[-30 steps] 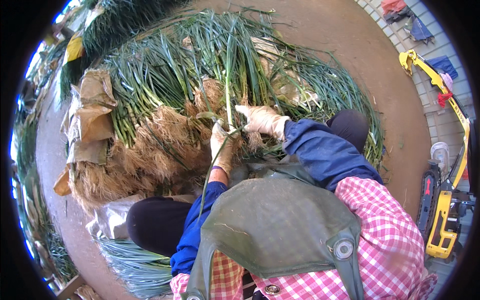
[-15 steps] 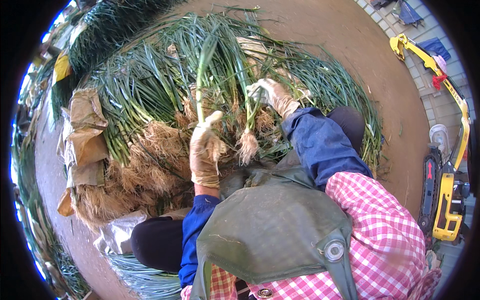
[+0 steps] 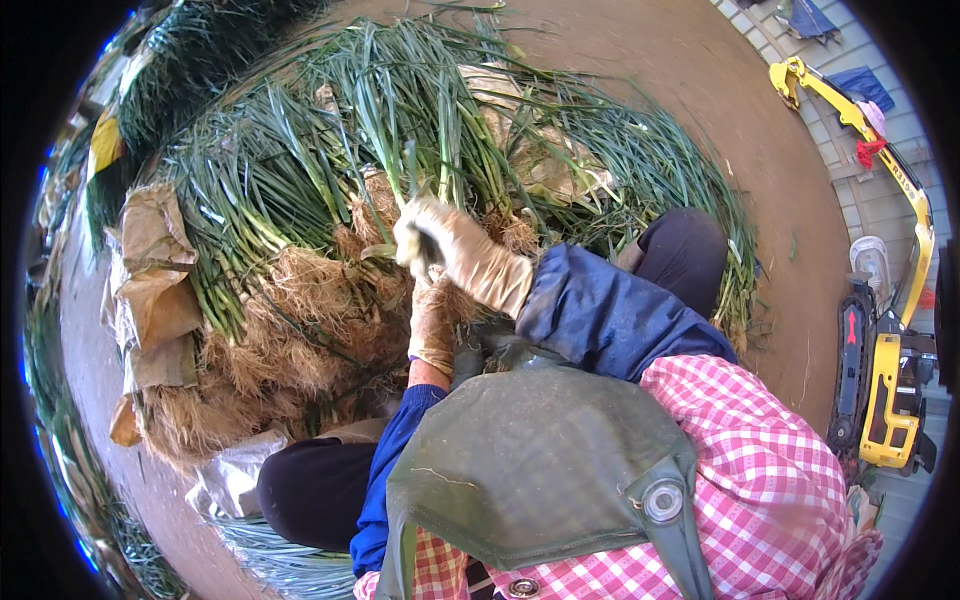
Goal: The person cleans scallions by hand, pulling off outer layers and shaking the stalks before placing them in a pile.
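My left hand [image 3: 432, 318], in a pale dirty glove, is closed round the root end of a green onion, most of which my hands hide. Directly above it, my gloved right hand [image 3: 455, 245] curls its fingers round the same green onion, touching the left hand. Just behind the hands spreads a heap of long green onions [image 3: 400, 100], leaves pointing away from me. Their bushy tan roots [image 3: 310, 290] face me on the left. A dark green apron [image 3: 540, 460] covers my lap.
Brown wrapping [image 3: 155, 260] lies at the heap's left, with more brown sheet [image 3: 550, 165] among the leaves. More green onions [image 3: 210, 60] are piled far left. A yellow toy-like excavator [image 3: 885, 400] stands at the right beside a pale shoe [image 3: 869, 258].
My right hand has moved left from the heap to my left hand and closed there. The onion it held by the stalk no longer shows in it. The left hand stays nearly in place.
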The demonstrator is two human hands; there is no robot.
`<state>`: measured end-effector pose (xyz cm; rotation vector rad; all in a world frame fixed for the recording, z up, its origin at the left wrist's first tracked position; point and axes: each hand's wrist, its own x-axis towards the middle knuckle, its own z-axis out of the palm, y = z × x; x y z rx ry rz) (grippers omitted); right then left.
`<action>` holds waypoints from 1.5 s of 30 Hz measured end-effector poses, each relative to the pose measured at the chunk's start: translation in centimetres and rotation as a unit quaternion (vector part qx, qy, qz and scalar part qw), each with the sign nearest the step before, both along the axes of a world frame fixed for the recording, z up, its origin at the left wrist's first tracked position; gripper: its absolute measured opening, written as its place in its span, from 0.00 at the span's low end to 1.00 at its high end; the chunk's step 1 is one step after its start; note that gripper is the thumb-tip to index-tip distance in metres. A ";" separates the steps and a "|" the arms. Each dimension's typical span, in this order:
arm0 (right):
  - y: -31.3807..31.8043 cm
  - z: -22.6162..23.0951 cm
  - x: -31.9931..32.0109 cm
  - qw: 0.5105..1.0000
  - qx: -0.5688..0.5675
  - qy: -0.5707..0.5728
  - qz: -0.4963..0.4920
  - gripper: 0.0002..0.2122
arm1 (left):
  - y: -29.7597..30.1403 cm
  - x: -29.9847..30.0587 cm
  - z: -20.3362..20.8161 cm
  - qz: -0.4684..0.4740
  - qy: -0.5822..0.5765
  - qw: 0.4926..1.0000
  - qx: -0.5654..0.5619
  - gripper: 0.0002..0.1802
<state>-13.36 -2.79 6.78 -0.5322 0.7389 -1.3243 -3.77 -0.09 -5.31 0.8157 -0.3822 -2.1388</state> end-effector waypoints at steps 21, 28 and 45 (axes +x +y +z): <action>3.1 -4.6 -9.9 0.962 0.188 0.075 -0.184 0.19 | -0.3 2.5 -0.1 -0.047 0.197 0.979 0.025 0.15; 1.6 -5.8 -5.9 0.965 0.188 0.180 0.011 0.10 | 0.4 1.3 3.8 -0.013 0.053 0.998 0.031 0.14; 3.0 -7.0 -4.2 0.844 0.184 0.504 -0.005 0.11 | -0.7 1.9 1.7 -0.020 -0.001 0.999 0.028 0.13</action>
